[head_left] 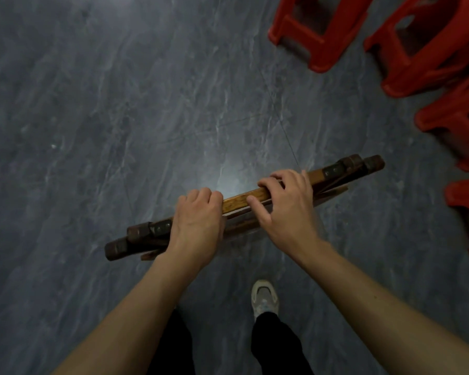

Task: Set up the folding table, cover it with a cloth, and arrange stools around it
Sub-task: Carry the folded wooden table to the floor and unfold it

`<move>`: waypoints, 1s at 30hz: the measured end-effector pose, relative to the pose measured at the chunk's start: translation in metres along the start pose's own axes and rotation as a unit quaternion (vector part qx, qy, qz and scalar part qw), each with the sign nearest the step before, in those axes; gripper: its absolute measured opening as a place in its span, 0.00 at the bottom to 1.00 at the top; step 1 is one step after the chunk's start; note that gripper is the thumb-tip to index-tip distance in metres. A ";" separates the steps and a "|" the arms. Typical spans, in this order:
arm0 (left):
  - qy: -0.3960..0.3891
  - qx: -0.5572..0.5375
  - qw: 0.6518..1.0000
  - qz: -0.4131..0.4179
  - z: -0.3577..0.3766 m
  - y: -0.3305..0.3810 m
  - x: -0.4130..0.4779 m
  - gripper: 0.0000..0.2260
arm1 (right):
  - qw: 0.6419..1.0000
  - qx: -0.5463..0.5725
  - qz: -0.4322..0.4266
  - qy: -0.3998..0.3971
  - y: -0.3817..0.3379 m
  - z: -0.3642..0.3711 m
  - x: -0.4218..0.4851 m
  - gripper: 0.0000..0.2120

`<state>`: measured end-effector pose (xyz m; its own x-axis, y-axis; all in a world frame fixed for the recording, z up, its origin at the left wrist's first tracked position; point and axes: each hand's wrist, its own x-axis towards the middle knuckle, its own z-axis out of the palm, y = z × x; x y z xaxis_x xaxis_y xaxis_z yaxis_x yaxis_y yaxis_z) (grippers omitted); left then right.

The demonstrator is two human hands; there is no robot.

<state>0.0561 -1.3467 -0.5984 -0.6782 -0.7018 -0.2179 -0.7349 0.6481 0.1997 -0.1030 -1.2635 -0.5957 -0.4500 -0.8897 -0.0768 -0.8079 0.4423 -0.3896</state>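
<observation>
One folding table, folded flat & seen edge-on from above, runs on a slant from lower left to upper right in front of the person, over the grey marbled floor; can't tell whether its bottom edge touches the floor. 2 hands are on it, both on the top wooden rail. The left hand grips near the left end w/ fingers curled over the far side of the rail. The right hand sits right of centre, fingers hooked over the rail, thumb stretched along the near side toward the other hand. A short bare stretch of pale wood shows btwn the 2 hands. Dark caps cover the leg ends: 2 at the left end, 2 at the right, 4 in all. Red plastic stools: 4 in view, in a loose curve down the right side, ea. partly cut off by the frame edge, none touching the table. 1 pale trainer shows below the table, w/ 2 black trouser legs; the other foot is hidden.
</observation>
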 end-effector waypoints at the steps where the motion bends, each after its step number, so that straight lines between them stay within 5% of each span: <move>1: -0.013 -0.003 1.000 0.008 -0.001 -0.003 0.002 0.09 | 1.000 0.007 0.020 0.003 -0.008 0.003 -0.002 0.19; 8: -0.108 -0.064 0.988 0.090 -0.009 -0.016 -0.002 0.11 | 0.990 0.023 0.133 0.030 -0.057 0.032 -0.017 0.19; 13: -0.073 -0.040 0.966 0.244 -0.026 -0.040 -0.007 0.17 | 0.964 0.041 0.231 0.126 -0.094 0.052 -0.041 0.20; 22: -0.058 -0.088 0.931 0.349 -0.037 -0.058 -0.037 0.07 | 0.931 0.094 0.323 0.142 -0.150 0.062 -0.085 0.32; 30: -0.110 -0.015 0.911 0.397 -0.038 -0.084 -0.052 0.26 | 0.938 0.147 0.300 0.088 -0.176 0.067 -0.112 0.33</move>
<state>0.1536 -1.3759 -0.5676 -0.9818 0.0628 -0.1792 -0.0150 0.9152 0.4027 0.1148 -1.2494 -0.5805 -0.8674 -0.4457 -0.2212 -0.2594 0.7844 -0.5633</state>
